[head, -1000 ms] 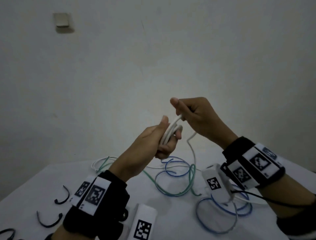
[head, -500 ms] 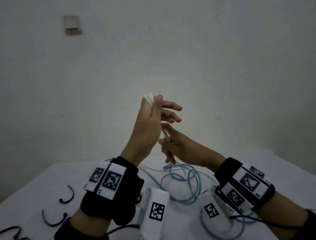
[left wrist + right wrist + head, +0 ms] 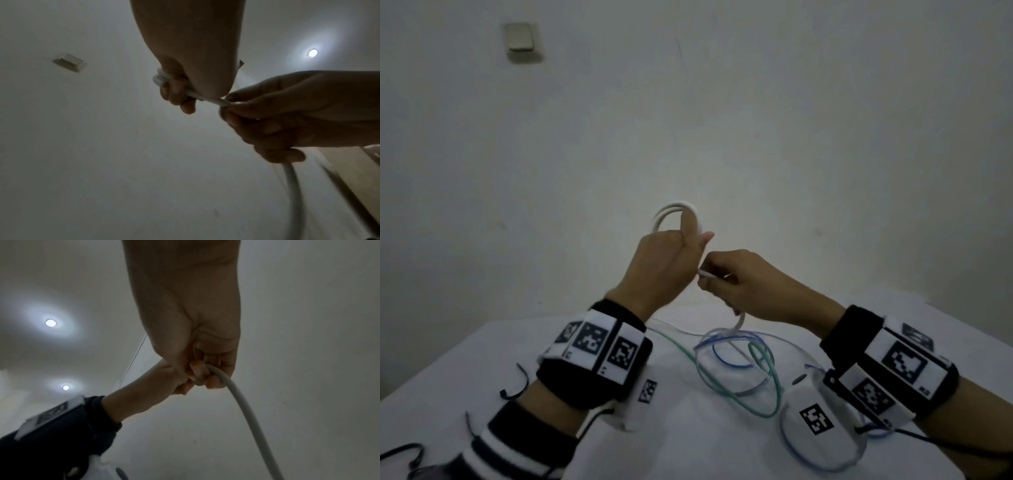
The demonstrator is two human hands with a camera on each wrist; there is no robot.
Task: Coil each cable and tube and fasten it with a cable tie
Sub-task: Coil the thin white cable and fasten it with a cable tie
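Observation:
My left hand [image 3: 671,260] is raised above the table and grips a white cable [image 3: 674,209] wound in loops, which arch over the thumb. In the left wrist view the loops [image 3: 159,78] bunch under the curled fingers. My right hand [image 3: 736,281] sits just right of it and grips the same cable's free run, which hangs from the fist [image 3: 739,320] down to the table. The right wrist view shows that cable [image 3: 242,405] leaving the curled fingers. Black cable ties [image 3: 515,389] lie at the table's left.
Loose green [image 3: 774,387], blue [image 3: 726,359] and pale tubes lie tangled in loops mid-table on the white tabletop [image 3: 688,438]. More blue loops [image 3: 822,462] lie under my right wrist. A bare wall with a small switch plate [image 3: 518,36] stands behind.
My left hand has dropped lower and closed its fingers round the loops. My right hand has risen from below to beside the left, drawing the free cable up.

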